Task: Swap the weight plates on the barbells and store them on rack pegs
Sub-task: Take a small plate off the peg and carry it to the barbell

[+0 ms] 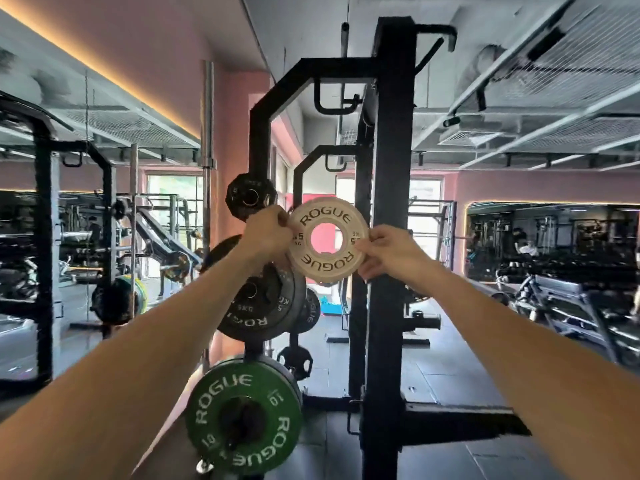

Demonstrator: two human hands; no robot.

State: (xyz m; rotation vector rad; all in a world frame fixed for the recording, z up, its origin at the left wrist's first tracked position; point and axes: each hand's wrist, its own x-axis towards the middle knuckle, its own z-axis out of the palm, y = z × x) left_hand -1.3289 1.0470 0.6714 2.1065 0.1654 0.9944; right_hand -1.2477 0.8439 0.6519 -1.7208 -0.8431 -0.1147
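Both hands, left hand (268, 233) and right hand (388, 252), pinch opposite edges of a white plate (323, 239), upright, face toward the camera, beside a black rack upright (391, 202).

Two bare forearms reach up and forward from the lower corners, converging toward the middle. The left hand (266, 233) is raised at the end of a nearly straight arm, back of the hand facing the viewer, fingers curled and pinching the left edge of a small white weight plate (323, 239). The right hand (388, 252) sits slightly lower, wrist bent a little inward, thumb and fingers curled around the plate's right edge. Both hands hold the plate upright between them.
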